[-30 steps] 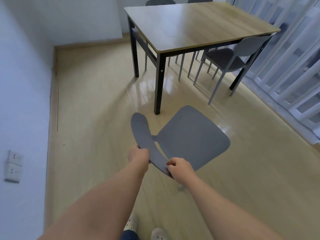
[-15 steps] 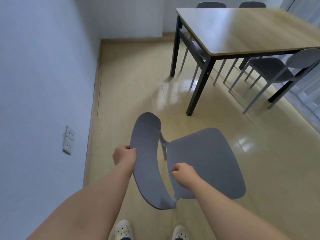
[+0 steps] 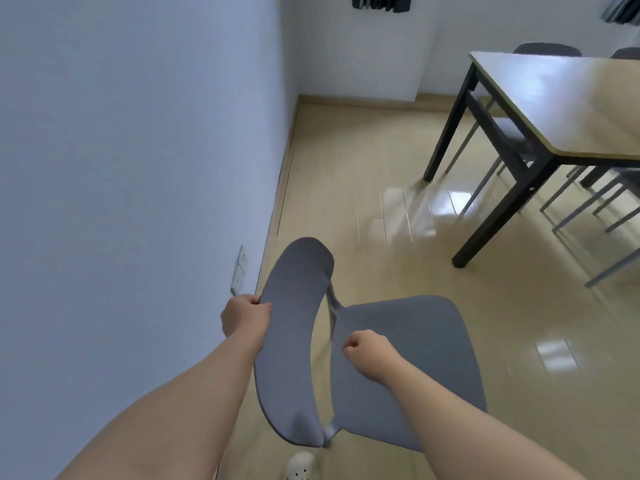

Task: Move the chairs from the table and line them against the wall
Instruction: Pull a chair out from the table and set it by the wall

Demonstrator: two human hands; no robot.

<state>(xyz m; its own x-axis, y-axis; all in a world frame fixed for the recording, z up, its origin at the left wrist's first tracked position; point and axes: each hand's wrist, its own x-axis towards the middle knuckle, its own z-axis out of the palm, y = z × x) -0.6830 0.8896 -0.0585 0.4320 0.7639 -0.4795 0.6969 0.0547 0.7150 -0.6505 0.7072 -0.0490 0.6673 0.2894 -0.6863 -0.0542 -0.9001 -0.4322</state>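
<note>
Room: a small room with a pale wood-look floor (image 3: pixel 346 174), glossy with reflected light, and a plain white wall (image 3: pixel 131 150) running along the left.
Surface: a wood-topped surface (image 3: pixel 568 98) on black legs stands far to the right of and beyond both hands; grey chairs at the surface (image 3: pixel 613 188) are tucked around it, their thin legs showing below.
Wall fittings: two white sockets (image 3: pixel 240 271) sit low on the wall, just beyond the left hand.
Chair: a grey chair (image 3: pixel 398 362) sits directly in front of the person, its curved backrest toward the wall and its seat reaching out to the right.
Left grip: the left hand (image 3: pixel 244 317) is closed around the wall-side edge of the backrest, fingers wrapped over the rim.
Right grip: the right hand (image 3: pixel 369 353) is curled into a fist over the seat, beside the backrest's inner edge; whether it holds any part of the chair cannot be told.
Edges: the backrest lies close to the wall and baseboard, near the sockets.
Open room: bare floor stretches ahead of the hands along the wall to the far corner, and between the chair and the surface's nearest black leg.
Foot: a white shoe (image 3: pixel 300 467) shows below the chair, near the bottom edge.
</note>
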